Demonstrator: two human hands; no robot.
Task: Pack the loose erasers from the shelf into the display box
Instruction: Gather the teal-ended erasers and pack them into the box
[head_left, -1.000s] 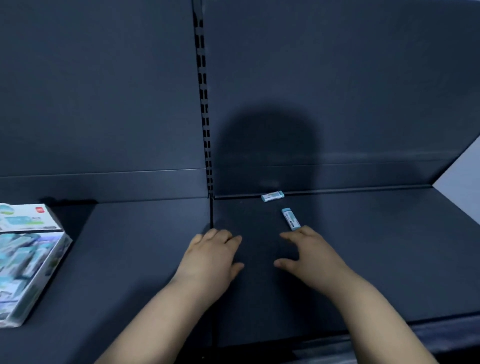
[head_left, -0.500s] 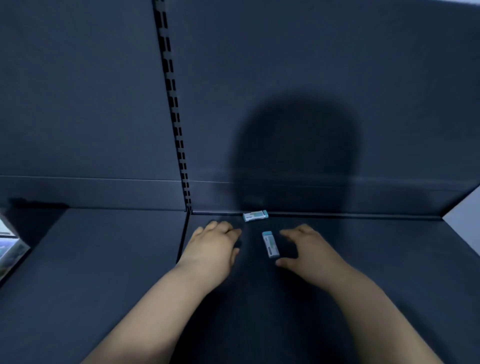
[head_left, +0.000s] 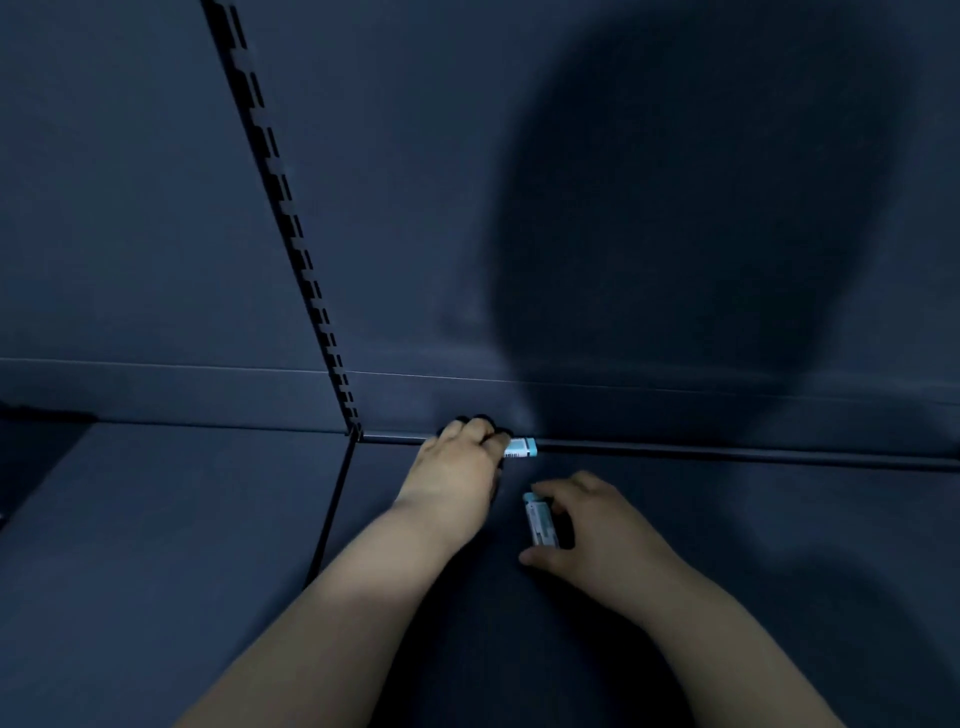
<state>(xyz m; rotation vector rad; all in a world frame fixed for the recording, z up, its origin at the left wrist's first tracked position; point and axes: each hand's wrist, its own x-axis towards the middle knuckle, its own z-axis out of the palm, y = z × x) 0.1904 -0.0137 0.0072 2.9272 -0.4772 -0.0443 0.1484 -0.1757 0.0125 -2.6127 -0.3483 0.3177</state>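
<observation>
Two bare hands reach over a dark blue-grey metal shelf (head_left: 156, 545). The left hand (head_left: 457, 462) is the nearer to the far eraser (head_left: 522, 448) — a small white rectangular block with a pale blue end. It lies just right of the left fingertips, its long axis running sideways along the foot of the dark back panel (head_left: 675, 410). Those curled fingertips cover its left end; whether they pinch it cannot be told. The right hand (head_left: 592, 530) curves round the near eraser (head_left: 540, 522), a matching white-and-blue block whose long axis points away from the person — forefinger at its far end, thumb just off its near end. The display box is out of view.
</observation>
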